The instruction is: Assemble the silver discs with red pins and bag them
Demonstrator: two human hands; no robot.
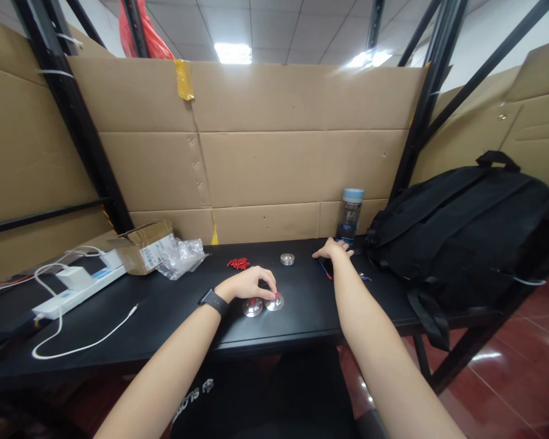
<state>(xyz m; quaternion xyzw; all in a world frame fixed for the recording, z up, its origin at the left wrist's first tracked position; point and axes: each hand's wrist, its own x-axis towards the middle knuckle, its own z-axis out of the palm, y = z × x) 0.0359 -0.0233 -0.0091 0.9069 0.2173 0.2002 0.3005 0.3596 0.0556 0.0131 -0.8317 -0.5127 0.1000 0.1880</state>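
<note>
My left hand, with a dark watch on the wrist, is closed in a pinch at a small red piece on a round clear container. A second round clear container with red in it sits just left of that one, below my palm. My right hand reaches to the back right of the black table with fingers spread. Near it lies a thin blue and red strand; whatever is under the palm is hidden. A third small clear round container and a pile of small red pieces lie further back.
A water bottle with a blue lid stands just behind my right hand. A black backpack fills the right end. At left are a cardboard box, crumpled clear plastic, a power strip and a white cable.
</note>
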